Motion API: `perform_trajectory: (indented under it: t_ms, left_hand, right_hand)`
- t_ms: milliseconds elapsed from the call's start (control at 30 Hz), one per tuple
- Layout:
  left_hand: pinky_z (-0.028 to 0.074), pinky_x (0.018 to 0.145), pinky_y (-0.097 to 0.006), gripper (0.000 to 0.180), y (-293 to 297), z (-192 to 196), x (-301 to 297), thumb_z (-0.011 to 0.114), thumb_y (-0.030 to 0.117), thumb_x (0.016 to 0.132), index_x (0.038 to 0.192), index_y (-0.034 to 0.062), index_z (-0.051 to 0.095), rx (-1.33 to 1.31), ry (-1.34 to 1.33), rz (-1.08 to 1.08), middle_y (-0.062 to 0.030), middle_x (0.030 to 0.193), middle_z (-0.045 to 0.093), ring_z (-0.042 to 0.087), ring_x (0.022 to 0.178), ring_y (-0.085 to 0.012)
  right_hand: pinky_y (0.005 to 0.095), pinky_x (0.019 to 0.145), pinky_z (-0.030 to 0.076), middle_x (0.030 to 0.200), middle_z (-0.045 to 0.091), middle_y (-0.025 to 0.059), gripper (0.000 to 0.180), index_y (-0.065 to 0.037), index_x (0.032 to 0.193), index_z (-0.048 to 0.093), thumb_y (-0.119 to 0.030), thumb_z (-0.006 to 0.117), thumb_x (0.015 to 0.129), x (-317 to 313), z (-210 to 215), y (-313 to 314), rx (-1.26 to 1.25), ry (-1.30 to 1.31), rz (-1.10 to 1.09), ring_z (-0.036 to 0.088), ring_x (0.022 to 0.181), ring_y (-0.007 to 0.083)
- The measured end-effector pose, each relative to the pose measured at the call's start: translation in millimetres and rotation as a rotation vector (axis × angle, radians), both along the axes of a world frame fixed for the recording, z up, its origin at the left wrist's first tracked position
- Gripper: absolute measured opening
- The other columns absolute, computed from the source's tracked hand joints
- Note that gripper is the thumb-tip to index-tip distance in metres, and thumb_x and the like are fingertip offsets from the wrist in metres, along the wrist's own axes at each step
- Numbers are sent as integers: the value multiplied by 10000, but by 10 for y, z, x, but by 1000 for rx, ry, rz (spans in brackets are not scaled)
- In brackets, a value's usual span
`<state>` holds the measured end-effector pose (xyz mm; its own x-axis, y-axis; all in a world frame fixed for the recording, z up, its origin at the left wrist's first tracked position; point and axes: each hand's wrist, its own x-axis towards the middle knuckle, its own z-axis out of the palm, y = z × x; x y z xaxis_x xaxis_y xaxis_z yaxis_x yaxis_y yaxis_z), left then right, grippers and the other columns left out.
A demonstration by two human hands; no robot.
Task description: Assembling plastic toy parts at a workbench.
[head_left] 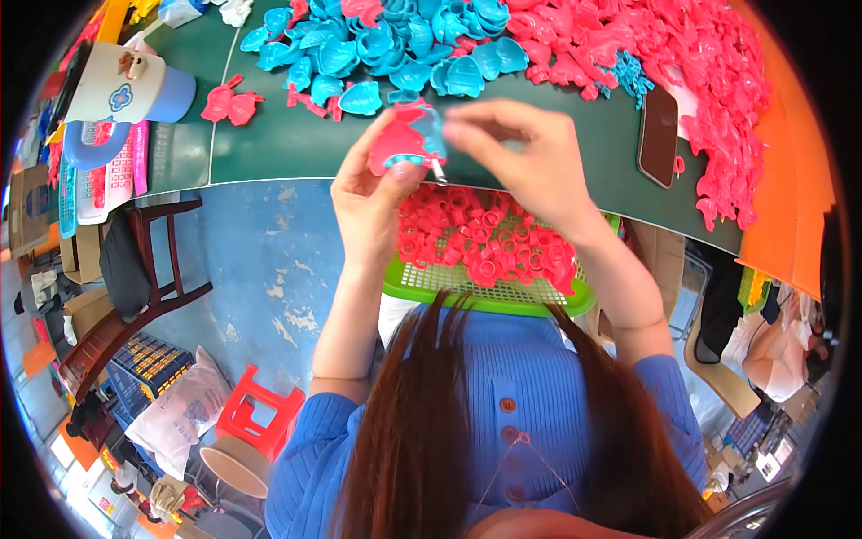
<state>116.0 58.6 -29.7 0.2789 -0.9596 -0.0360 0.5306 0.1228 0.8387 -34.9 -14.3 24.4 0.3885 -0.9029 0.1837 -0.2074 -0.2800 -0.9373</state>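
My left hand grips a pink molded plastic shell between thumb and fingers, above the table's near edge. A turquoise plastic piece sits against the shell's right side, with small turquoise bumps along the lower rim. Below it pokes out a short, shiny silvery part, too small to name. The thumb and forefinger of my right hand pinch the turquoise piece's right edge; motion blurs them a little. Under my hands, a green basket holds many small pink rings.
Turquoise shells and a large pink heap of parts cover the green table's far side. A phone lies at right. A mug stands left. A red stool and a wooden chair are on the floor.
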Motion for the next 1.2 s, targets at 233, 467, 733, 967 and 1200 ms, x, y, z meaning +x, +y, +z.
perform_trajectory:
  t_ms: [233, 467, 733, 967, 1200]
  left_hand:
    - [529, 822, -296, 480, -48, 58, 155, 620, 87, 834, 1279, 32, 448, -7, -71, 97, -94, 1163, 549, 591, 969, -181]
    - [506, 829, -301, 510, -57, 99, 168, 633, 40, 811, 1286, 19, 449, 1, -42, 57, -82, 1120, 567, 574, 975, -156]
    - [497, 904, -381, 568, -27, -53, 154, 602, 211, 863, 1323, -7, 353, -30, 125, -110, -154, 1238, 500, 548, 1084, -282]
    - [499, 899, -348, 622, -113, -63, -158, 552, 248, 893, 1365, -20, 249, 83, 252, -414, -236, 1241, 479, 548, 1089, -321]
    - [502, 882, -308, 574, -220, 68, -544, 507, 254, 918, 1362, -21, 268, 154, 166, -512, -210, 1251, 484, 557, 1086, -283]
  right_hand:
    - [386, 730, 432, 870, 597, 108, 245, -40, 808, 618, -270, 656, 733, 932, 295, -890, -880, 746, -212, 558, 865, 247]
    - [417, 760, 380, 760, 602, 85, 214, -76, 718, 647, -277, 671, 651, 1210, 46, -1357, -1065, 909, -273, 561, 830, 233]
    - [345, 719, 441, 868, 614, 107, 246, -50, 921, 619, -179, 684, 721, -86, 336, -681, -685, 246, 11, 571, 782, 249]
    - [353, 914, 370, 1139, 593, 66, 473, -85, 1145, 605, -113, 714, 686, -1301, -363, -102, -432, 668, -25, 510, 968, 241]
    - [367, 902, 395, 1113, 581, 81, 445, -42, 1118, 595, -144, 725, 705, -1189, -419, 41, -502, 692, -171, 496, 1036, 255]
